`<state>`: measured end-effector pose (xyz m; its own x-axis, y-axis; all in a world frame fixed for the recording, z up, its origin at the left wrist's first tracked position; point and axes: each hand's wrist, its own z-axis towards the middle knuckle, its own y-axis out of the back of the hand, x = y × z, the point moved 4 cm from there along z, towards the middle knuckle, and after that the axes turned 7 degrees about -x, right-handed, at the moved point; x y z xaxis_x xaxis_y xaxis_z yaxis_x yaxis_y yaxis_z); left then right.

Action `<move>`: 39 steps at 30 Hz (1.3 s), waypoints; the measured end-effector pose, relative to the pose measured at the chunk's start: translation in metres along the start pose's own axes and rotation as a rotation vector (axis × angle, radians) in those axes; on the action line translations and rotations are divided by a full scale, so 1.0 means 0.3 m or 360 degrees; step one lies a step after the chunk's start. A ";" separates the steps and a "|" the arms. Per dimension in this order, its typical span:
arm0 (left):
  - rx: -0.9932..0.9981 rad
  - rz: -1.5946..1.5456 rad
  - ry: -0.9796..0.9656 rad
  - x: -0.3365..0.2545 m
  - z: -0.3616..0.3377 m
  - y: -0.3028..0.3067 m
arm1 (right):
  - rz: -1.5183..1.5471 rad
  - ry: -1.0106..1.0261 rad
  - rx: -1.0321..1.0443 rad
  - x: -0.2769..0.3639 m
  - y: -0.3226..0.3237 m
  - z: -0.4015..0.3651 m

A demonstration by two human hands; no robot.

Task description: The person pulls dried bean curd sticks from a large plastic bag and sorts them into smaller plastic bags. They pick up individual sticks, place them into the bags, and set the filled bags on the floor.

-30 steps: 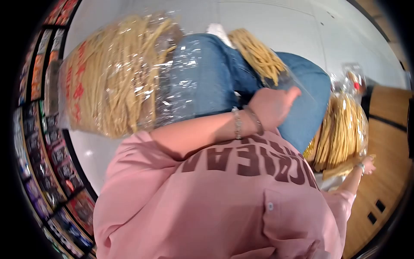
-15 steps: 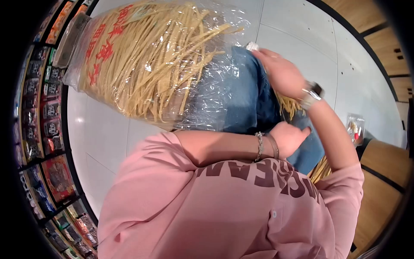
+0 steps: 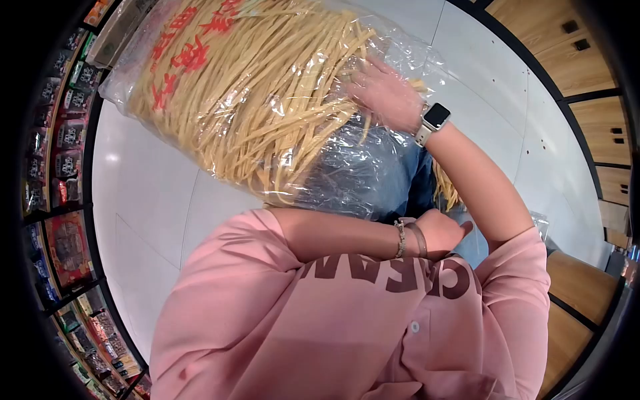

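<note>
A large clear plastic bag (image 3: 340,180) printed with red characters lies across my lap, full of long dried yellow strips (image 3: 267,87). My right hand (image 3: 387,97), with a watch on the wrist, is over the bag's near right end. Its fingers stretch out onto the plastic and strip ends, slightly blurred. My left hand (image 3: 440,233), with bracelets on the wrist, is closed close to my chest, thumb toward the right. What its fingers hold, if anything, is hidden. More yellow strips (image 3: 445,187) hang beyond it, beside my jeans (image 3: 420,177).
Shelves of packaged goods (image 3: 67,160) line the left side. A cardboard box (image 3: 120,33) stands at the bag's far left end. Wooden cabinets (image 3: 593,80) run along the right, and pale floor tiles (image 3: 480,73) lie between.
My right hand has moved left from the jeans onto the bag. The bag's right end now reaches farther right, over my leg. My left hand stays closed near my chest.
</note>
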<state>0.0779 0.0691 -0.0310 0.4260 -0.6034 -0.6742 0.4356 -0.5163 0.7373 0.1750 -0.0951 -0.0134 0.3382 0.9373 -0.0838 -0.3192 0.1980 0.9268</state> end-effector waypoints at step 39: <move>0.0107 0.0169 0.0091 0.041 -0.046 -0.010 | -0.0114 -0.0642 -0.0228 0.074 0.199 -0.169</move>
<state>0.0930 0.0716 -0.0420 0.5120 -0.6224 -0.5919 0.3321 -0.4921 0.8047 0.1186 -0.0480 0.0215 0.6739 0.7382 0.0304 -0.3923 0.3226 0.8614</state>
